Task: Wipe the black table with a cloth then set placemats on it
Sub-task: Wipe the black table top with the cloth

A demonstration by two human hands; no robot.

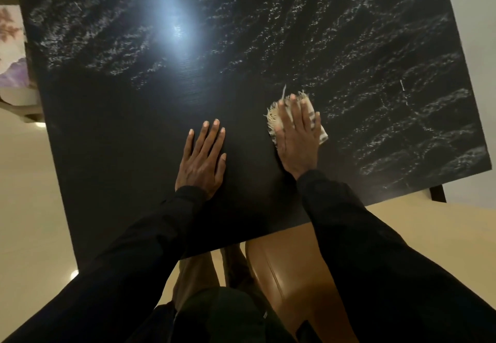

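Observation:
The black table (112, 133) fills most of the view. Wet, whitish streaks cover its far half and right side; the near left part looks dark and even. A small cream cloth (318, 125) with a frayed fringe lies on the table right of centre. My right hand (295, 138) presses flat on the cloth with straight fingers and hides most of it. My left hand (204, 160) rests flat on the bare tabletop to the left of the cloth, fingers spread. No placemats are in view.
A brown chair (290, 270) stands tucked at the table's near edge, beside my legs. A seat with a floral cushion (10, 47) shows at the far left edge. Pale glossy floor (29, 208) surrounds the table. A lamp's glare (174, 31) reflects on the tabletop.

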